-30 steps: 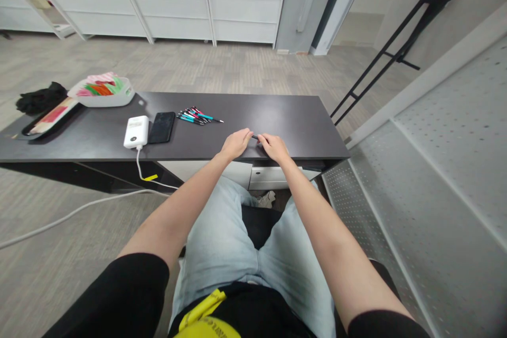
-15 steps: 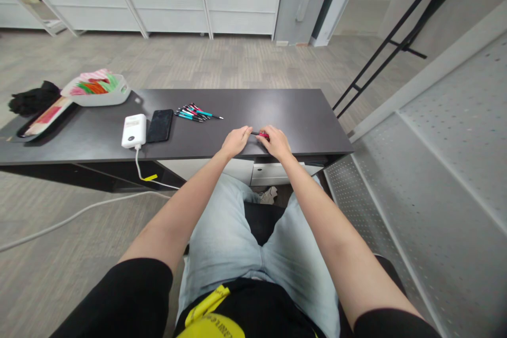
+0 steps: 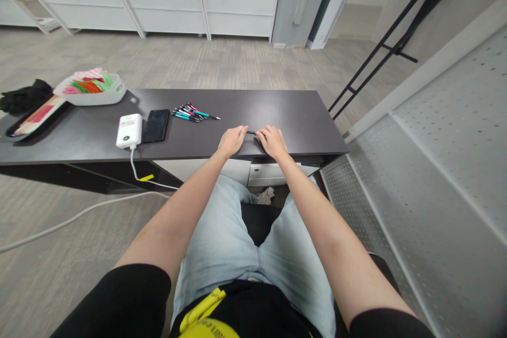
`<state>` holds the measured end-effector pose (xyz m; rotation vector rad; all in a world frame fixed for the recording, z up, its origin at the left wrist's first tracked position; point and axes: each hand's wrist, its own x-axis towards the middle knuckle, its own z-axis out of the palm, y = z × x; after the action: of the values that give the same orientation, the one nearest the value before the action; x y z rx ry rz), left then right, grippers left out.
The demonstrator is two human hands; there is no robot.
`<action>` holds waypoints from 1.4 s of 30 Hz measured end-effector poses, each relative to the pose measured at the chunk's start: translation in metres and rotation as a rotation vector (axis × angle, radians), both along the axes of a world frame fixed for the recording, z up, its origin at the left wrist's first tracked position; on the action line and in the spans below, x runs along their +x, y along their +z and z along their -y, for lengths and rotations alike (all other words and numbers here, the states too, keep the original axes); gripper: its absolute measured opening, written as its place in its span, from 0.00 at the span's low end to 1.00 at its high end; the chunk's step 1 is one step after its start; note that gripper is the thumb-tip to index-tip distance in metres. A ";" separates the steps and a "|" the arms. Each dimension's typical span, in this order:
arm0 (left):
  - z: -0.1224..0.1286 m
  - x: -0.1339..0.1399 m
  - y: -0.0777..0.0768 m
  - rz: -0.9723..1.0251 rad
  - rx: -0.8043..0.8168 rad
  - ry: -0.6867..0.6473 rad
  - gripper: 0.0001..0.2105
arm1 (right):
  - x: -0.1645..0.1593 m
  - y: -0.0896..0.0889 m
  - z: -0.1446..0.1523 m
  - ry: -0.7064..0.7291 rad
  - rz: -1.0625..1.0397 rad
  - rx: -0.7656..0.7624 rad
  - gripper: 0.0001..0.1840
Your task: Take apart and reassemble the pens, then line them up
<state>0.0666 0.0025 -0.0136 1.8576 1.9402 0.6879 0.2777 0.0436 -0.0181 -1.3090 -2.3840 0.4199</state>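
Observation:
Between my two hands, just above the dark desk (image 3: 273, 108), a slim pen (image 3: 251, 132) lies sideways; only its black part shows. One end of it is pinched in the fingertips of my left hand (image 3: 232, 140), which is closed. My right hand (image 3: 272, 140) is closed around the other end, and its fingers hide that part of the pen. Beyond my left hand, a loose pile of pens (image 3: 193, 112) in blue, pink, white and black rests on the desk.
Left of the pens lie a black phone (image 3: 156, 125) and a white power bank (image 3: 129, 131) with its cable hanging over the front edge. Farther left are a white basket (image 3: 95, 98) of colourful items, a dark tray (image 3: 37, 121) and black cloth (image 3: 26, 96). A perforated panel (image 3: 415, 158) stands at the right.
The pen's pink-red part, visible by my right fingers before, is now covered, and the black part shows between my hands. The whole view has shifted slightly.

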 end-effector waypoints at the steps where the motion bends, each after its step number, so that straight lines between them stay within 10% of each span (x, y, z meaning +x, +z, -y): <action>1: 0.000 0.000 0.000 0.003 0.001 0.003 0.23 | 0.000 -0.001 0.000 -0.001 -0.004 0.005 0.15; 42: -0.004 -0.008 -0.002 0.131 0.057 0.188 0.23 | -0.001 -0.001 0.001 -0.109 -0.133 -0.044 0.18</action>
<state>0.0586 0.0062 -0.0157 1.6303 2.0447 0.9071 0.2771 0.0421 -0.0193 -1.3788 -2.1951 0.5136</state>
